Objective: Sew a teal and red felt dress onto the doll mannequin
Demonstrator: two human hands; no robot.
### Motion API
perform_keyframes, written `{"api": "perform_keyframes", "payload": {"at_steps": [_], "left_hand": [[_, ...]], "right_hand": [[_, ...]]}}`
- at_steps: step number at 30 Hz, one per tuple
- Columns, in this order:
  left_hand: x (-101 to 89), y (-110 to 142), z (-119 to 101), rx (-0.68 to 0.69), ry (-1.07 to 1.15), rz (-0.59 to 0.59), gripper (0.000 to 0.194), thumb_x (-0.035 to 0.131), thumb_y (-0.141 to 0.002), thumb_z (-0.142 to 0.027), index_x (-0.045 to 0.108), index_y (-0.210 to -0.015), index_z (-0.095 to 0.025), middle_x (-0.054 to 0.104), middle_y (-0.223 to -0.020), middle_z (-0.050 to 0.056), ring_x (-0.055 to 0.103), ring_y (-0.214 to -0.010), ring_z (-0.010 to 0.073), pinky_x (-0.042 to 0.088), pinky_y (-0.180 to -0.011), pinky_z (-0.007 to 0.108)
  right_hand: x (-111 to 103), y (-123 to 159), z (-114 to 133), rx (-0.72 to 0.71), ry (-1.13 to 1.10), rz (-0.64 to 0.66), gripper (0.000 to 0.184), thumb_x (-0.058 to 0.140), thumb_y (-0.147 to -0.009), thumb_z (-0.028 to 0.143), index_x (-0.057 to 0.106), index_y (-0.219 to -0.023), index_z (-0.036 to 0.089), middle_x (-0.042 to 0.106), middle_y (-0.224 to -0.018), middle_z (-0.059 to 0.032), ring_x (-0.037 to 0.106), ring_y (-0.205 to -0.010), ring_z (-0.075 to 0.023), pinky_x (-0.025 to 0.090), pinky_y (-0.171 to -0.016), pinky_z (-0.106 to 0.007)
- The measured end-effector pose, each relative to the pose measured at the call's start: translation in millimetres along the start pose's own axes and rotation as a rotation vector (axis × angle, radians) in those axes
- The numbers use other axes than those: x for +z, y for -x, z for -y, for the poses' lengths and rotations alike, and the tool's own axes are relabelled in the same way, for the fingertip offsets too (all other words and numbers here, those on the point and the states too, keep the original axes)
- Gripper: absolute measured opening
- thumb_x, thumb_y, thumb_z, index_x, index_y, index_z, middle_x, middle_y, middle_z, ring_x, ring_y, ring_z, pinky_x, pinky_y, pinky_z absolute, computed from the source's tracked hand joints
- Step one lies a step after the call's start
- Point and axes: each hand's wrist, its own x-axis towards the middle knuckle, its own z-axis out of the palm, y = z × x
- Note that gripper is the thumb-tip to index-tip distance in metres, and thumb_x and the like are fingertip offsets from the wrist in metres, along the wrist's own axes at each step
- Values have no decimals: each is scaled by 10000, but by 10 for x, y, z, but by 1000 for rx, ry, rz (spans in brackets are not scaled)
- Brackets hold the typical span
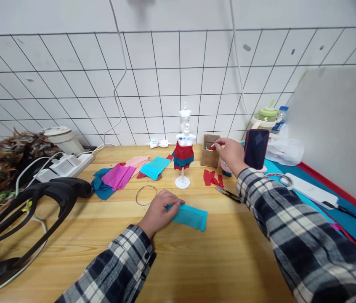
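My left hand point(160, 209) rests on the wooden table point(216, 261), fingers closed on one end of a folded teal fabric strip point(190, 217). My right hand point(230, 154) reaches to a small cardboard box point(208, 157) and pinches a small thin item with a red tip that I cannot name. A white mini mannequin point(184, 145) on a round stand wears a red and teal layered skirt, just left of the box. Red fabric scraps point(211, 177) and small black snips point(228, 194) lie below my right hand. A thin wire ring point(145, 195) lies beside my left hand.
Pink, magenta, teal and blue fabric pieces point(124, 174) lie at mid-left. A power strip point(67, 165), cables and black headgear point(39, 202) fill the left. A phone point(256, 148) stands upright at the right, with a bottle point(268, 118), plastic bag and white board behind it.
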Motion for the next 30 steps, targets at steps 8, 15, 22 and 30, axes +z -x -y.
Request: {"api": "perform_keyframes", "payload": {"at_steps": [8,15,22,30], "left_hand": [[17,-33,46,-41,2,-55,218,547,-883,-255,754,-833,-211,755,-835,54,650,-833,191,484,-832,365],[0,-17,-59,-26,49,-96,231,512,-887,-254,721,-807,-196,728,-803,53,622,-824,195,467,-815,362],[67,52,-233,-36,251,-36,243,472,-885,-251,654,-738,-185,657,-766,50,592,-806,188,466,-780,337],[101,51,-258,-45,290,43,257,478,-896,-251,638,-709,-175,631,-744,45,576,-791,177,445,-779,320]], "right_hand": [[120,-51,-62,-85,203,81,294,481,-904,314,749,-1004,247,680,-1003,-102,633,-855,-237,426,-696,-326],[-130,687,184,-220,-372,-13,286,488,-911,313,675,-1098,205,685,-984,-79,616,-919,-220,473,-812,-345],[-148,1760,492,-305,-1013,687,427,646,-822,252,606,-1248,248,594,-1296,-85,599,-1098,-201,552,-781,-300],[-3,1767,488,-61,-974,706,118,669,-783,257,742,-856,198,722,-835,-38,656,-732,-157,528,-657,-271]]}}
